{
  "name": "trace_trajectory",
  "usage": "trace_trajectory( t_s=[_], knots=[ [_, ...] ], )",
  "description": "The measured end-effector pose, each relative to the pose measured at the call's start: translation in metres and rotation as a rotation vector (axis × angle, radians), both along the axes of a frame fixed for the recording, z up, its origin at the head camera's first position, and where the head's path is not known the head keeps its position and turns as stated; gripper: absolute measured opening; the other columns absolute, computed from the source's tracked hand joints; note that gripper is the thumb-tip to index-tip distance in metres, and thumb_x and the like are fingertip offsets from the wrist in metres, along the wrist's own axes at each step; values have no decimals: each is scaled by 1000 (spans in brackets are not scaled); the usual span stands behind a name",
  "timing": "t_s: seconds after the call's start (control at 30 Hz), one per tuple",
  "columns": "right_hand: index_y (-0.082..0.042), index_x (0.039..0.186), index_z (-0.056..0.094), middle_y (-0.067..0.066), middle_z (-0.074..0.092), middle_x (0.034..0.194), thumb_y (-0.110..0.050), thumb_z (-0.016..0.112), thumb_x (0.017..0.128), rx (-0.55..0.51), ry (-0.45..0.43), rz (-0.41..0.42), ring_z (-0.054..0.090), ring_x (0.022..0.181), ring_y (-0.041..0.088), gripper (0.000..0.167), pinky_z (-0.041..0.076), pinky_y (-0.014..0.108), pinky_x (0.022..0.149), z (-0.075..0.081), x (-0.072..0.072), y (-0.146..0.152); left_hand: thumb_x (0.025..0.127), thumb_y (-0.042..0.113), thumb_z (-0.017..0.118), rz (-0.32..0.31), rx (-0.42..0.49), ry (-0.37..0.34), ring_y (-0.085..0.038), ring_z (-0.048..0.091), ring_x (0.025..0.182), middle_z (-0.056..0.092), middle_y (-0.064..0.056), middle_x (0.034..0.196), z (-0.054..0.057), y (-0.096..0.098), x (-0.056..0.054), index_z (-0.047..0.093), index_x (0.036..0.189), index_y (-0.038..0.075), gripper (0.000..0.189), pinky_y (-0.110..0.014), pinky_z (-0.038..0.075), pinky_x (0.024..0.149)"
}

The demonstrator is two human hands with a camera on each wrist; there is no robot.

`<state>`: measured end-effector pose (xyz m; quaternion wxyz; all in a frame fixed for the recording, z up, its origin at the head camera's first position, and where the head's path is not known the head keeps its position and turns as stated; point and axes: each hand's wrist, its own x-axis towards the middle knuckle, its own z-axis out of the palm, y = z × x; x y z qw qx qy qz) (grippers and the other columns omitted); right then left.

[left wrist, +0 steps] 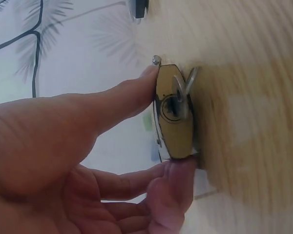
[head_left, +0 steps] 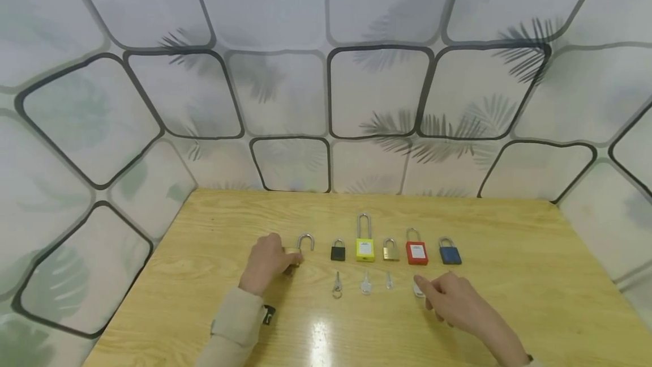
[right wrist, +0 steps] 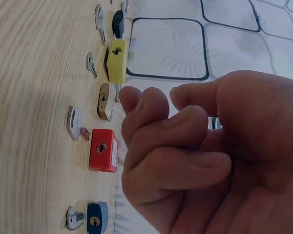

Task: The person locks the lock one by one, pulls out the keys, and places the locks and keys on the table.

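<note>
My left hand (head_left: 267, 262) grips a brass padlock (left wrist: 176, 131) by its two ends, thumb against fingers. A silver key (left wrist: 180, 95) sits in its keyhole, and in the head view its shackle (head_left: 306, 237) stands swung open. Over the table's right part hovers my right hand (head_left: 455, 302), its fingers loosely curled with nothing visible between them. A silver key (head_left: 419, 290) lies beside its fingertips, in front of the red padlock (head_left: 417, 253). Near the blue padlock (head_left: 450, 252) another key (right wrist: 74, 218) shows in the right wrist view; the right hand hides it from the head camera.
Between the hands stand a black padlock (head_left: 338, 252), a yellow long-shackle padlock (head_left: 364, 250) and a small brass padlock (head_left: 390, 252). Before them lie a ringed key (head_left: 337, 285), a broad-headed key (head_left: 365, 285) and a small key (head_left: 389, 281). A patterned wall covering (head_left: 372, 95) borders the wooden table (head_left: 489, 225).
</note>
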<state>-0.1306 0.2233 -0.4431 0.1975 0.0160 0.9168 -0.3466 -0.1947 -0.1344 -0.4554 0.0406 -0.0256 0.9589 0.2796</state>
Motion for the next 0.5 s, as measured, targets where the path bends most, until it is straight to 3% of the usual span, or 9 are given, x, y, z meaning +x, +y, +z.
trace_trajectory(
  t_s=[0.27, 0.5],
  knots=[
    [-7, 72, 67, 2, 55, 56, -45, 49, 107, -15, 0, 12, 49, 52, 14, 55, 44, 29, 49, 0, 2, -1, 78, 38, 89, 54, 34, -134, -9, 27, 52, 25, 6, 55, -6, -8, -6, 34, 56, 17, 63, -22, 27, 48],
    [-7, 71, 67, 1, 54, 54, -45, 50, 107, -23, 15, 31, 48, 51, 14, 55, 44, 29, 48, 3, 2, -3, 80, 37, 85, 19, 71, -189, -8, 23, 48, 22, 9, 50, -6, -12, -6, 31, 52, 20, 64, -20, 21, 44]
  ],
)
